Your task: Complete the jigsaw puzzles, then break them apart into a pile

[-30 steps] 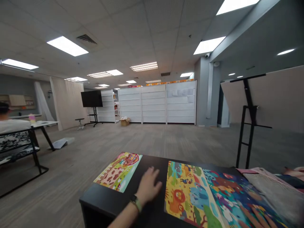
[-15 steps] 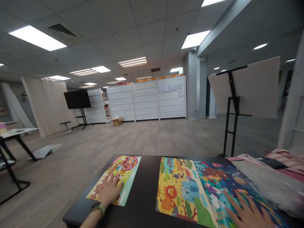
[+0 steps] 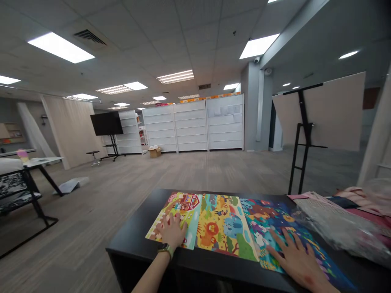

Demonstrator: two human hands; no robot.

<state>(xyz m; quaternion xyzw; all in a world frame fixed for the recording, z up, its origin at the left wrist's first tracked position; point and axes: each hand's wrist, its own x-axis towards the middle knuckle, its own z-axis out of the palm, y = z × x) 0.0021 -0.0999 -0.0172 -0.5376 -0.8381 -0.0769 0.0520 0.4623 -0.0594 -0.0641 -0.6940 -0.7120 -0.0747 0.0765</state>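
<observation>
My left hand (image 3: 172,232), with a watch (image 3: 165,249) at the wrist, lies with fingers spread on a farm picture sheet (image 3: 191,219) that shows a red barn. Right beside that sheet is a yellow picture sheet (image 3: 210,228) with a lion and a blue elephant; their edges meet or nearly meet. To its right lies a dark blue picture sheet (image 3: 259,217) with a bear and white rabbits. On this one my right hand (image 3: 296,256) rests flat, fingers apart. All three sheets form a row on a black table (image 3: 134,228).
Clear plastic wrapping (image 3: 336,228) and a pink bag or cloth (image 3: 378,217) lie at the table's right end. Behind stands a board on a black easel (image 3: 302,134). White shelves (image 3: 191,130), a screen on a stand (image 3: 106,123) and a cardboard box (image 3: 155,152) are farther off.
The farm sheet has moved right under my left hand, closing the gap to the yellow sheet. My right hand still lies on the blue sheet. The camera view has shifted.
</observation>
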